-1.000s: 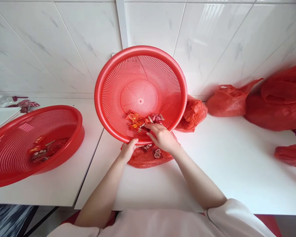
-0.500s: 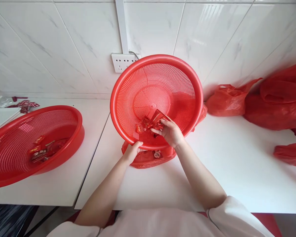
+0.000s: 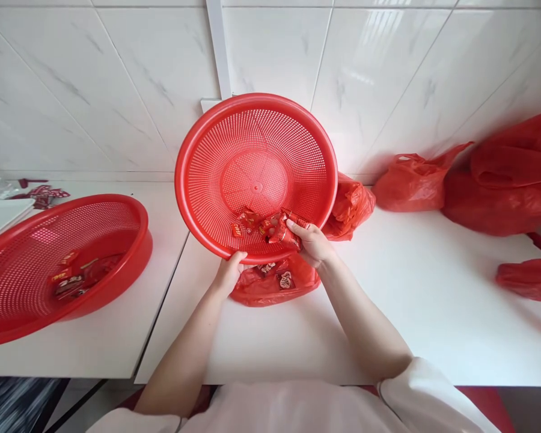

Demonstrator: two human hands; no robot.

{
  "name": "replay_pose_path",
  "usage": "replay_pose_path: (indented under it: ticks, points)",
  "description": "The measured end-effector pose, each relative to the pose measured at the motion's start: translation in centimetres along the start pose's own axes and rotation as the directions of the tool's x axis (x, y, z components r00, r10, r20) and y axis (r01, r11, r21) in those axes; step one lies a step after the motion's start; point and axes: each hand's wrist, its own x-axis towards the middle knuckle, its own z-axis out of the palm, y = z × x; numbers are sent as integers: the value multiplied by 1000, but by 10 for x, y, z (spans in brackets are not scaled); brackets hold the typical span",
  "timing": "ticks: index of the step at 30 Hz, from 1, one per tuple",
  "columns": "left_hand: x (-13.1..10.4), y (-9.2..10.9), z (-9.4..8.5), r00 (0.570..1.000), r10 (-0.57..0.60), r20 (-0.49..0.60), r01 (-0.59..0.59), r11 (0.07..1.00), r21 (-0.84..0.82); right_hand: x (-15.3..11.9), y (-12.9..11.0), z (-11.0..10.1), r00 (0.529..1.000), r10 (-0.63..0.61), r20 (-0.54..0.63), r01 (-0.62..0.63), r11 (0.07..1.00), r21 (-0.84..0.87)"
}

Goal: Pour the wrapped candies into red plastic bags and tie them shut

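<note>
A round red plastic mesh basket (image 3: 188, 192) is tilted toward me above the table. My left hand (image 3: 229, 273) is closed on its near rim, thumb over the edge. Inside its lower side, my right hand (image 3: 314, 243) holds shiny red wrapped packets (image 3: 283, 236); how many are in the fingers I cannot tell. Several small red wrapped packets (image 3: 249, 218) lie beside them on the basket wall. Below the rim, partly hidden by the basket, an open red plastic bag (image 3: 264, 294) has dark red packets (image 3: 285, 279) in it.
Another red mesh basket (image 3: 137, 240) with several packets stands tilted at left. Behind it are a white box-like thing (image 3: 4, 213) and patterned wrappers (image 3: 45, 193). Red plastic bags (image 3: 412, 183) line the right side of the white table (image 3: 388, 313). A tiled wall (image 3: 153, 90) stands behind.
The basket has moved left with my left hand on its rim, showing more of the bag beneath and behind. My right hand's fingers have closed further around the red packets.
</note>
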Motion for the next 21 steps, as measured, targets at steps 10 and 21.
replay_pose_path:
  ticks: [10, 21]
  points:
    - [2, 6, 0, 994, 74, -83, -77, 997, -31, -9, -16, -8, 977, -105, 187, 170, 912, -374]
    - [5, 9, -8, 986, 91, -137, -97, 995, -35, -31, -28, 3, 854, 61, 516, 469, 339, -816]
